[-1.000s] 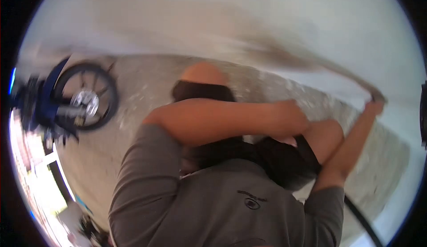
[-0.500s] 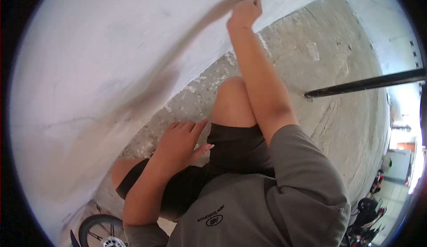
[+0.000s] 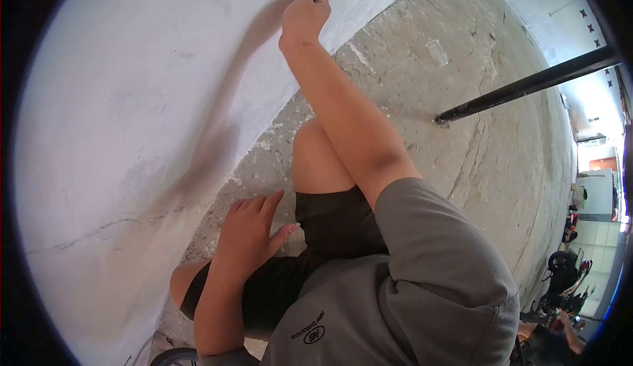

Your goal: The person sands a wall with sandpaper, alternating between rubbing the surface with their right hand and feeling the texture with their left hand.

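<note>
My right hand (image 3: 307, 15) reaches up against the white wall (image 3: 151, 89) near the top edge of the view. Its fingers are pressed together and look dusty at the tips. Whatever they may pinch is hidden behind them and cut off by the frame. My left hand (image 3: 249, 233) hovers by my left knee, close to the foot of the wall. Its fingers are spread, the thumb stands apart, and it holds nothing. A thin crack (image 3: 109, 226) runs across the lower part of the wall.
A clear plastic cup (image 3: 436, 52) lies on the rough concrete floor (image 3: 455, 162). A black pole (image 3: 527, 86) stands to the right. Motorcycles (image 3: 564, 277) and a person (image 3: 550, 343) are at the lower right. Part of a wheel (image 3: 175, 358) shows at the bottom left.
The view has shifted, and my right hand now appears farther up and left, still at the wall. My left hand stays spread near the knee. A person has come into view at lower right.
</note>
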The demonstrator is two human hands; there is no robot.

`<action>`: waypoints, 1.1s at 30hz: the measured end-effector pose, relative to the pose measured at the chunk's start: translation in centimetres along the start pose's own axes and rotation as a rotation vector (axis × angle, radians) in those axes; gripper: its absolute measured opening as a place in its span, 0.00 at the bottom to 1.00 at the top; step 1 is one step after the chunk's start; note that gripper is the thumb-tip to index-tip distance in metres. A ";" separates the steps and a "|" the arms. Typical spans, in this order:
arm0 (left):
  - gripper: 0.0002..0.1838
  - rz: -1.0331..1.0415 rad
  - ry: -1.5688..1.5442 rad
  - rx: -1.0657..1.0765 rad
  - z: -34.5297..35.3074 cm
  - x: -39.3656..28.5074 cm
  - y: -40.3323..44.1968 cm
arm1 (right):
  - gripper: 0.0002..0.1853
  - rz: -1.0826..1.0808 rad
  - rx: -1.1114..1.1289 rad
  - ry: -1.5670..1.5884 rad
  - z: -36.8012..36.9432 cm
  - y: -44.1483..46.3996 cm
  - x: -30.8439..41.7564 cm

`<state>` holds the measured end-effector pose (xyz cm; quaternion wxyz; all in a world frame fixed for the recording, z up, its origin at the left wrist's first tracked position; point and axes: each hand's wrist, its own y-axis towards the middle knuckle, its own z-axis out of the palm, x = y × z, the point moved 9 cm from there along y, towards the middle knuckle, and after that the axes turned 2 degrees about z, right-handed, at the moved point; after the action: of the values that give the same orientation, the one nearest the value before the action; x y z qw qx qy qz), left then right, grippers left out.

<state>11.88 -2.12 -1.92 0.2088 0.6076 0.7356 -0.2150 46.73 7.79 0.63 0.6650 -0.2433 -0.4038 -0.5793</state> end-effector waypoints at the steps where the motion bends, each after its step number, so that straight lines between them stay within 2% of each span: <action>1: 0.33 0.016 0.004 -0.028 -0.2 -0.1 0.1 | 0.26 0.079 -0.038 0.042 -0.8 0.7 -0.8; 3: 0.33 0.035 0.003 -0.060 -0.4 -0.3 0.1 | 0.28 0.225 -0.121 0.159 -1.5 -1.1 0.2; 4: 0.33 0.014 -0.004 -0.036 -0.4 -0.3 -0.1 | 0.28 0.219 -0.121 0.154 -1.3 -2.1 -0.3; 6: 0.32 0.005 -0.018 -0.012 -0.4 -0.2 0.0 | 0.30 0.171 -0.073 -0.218 0.0 -3.1 -1.4; 7: 0.32 -0.001 -0.012 -0.015 -0.4 -0.1 -0.1 | 0.30 0.168 -0.081 -0.226 -0.5 -2.9 -1.2; 13: 0.32 -0.025 0.009 -0.037 -0.7 -0.2 -0.1 | 0.26 0.060 0.047 -0.047 1.6 -2.9 1.4; 16: 0.33 -0.034 0.001 -0.029 -0.5 0.0 -0.4 | 0.26 -0.234 0.015 -0.242 2.3 -4.3 2.0; 17: 0.33 -0.042 0.010 -0.023 -0.4 0.1 -0.6 | 0.26 -0.233 0.016 -0.240 2.2 -3.8 1.8; 19: 0.33 -0.050 0.020 -0.037 -0.6 0.1 -0.7 | 0.25 -0.069 0.088 -0.190 2.6 -2.5 0.8; 22: 0.33 -0.043 0.020 -0.063 -0.8 -0.2 -1.0 | 0.24 -0.130 -0.023 -0.053 0.8 0.9 0.6; 23: 0.33 -0.030 0.011 -0.077 -1.0 -0.4 -0.9 | 0.26 0.060 -0.050 0.112 0.1 0.8 -1.3; 24: 0.33 -0.030 0.014 -0.082 -1.1 -0.4 -0.9 | 0.26 0.057 -0.045 0.116 0.3 -0.9 -0.5; 26: 0.33 -0.039 0.004 -0.039 -0.5 -0.2 -0.9 | 0.25 0.144 0.103 -0.254 2.0 -4.2 0.6; 27: 0.33 -0.038 0.003 -0.040 -0.5 -0.1 -0.8 | 0.25 0.143 0.103 -0.255 2.0 -3.9 0.5; 30: 0.33 -0.052 0.001 -0.026 -0.1 0.1 -0.8 | 0.29 -0.293 0.072 -0.321 2.5 -3.1 4.2; 31: 0.33 -0.014 0.009 -0.044 -0.3 -0.3 -0.7 | 0.29 -0.293 0.075 -0.319 1.8 -1.8 3.2; 33: 0.33 0.020 0.017 -0.074 -0.7 -0.6 -0.6 | 0.26 0.051 -0.065 0.084 -1.2 0.9 -1.2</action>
<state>11.32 -2.33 -0.98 0.2270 0.6086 0.7386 -0.1805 47.86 7.73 -0.86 0.6878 -0.2504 -0.3501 -0.5846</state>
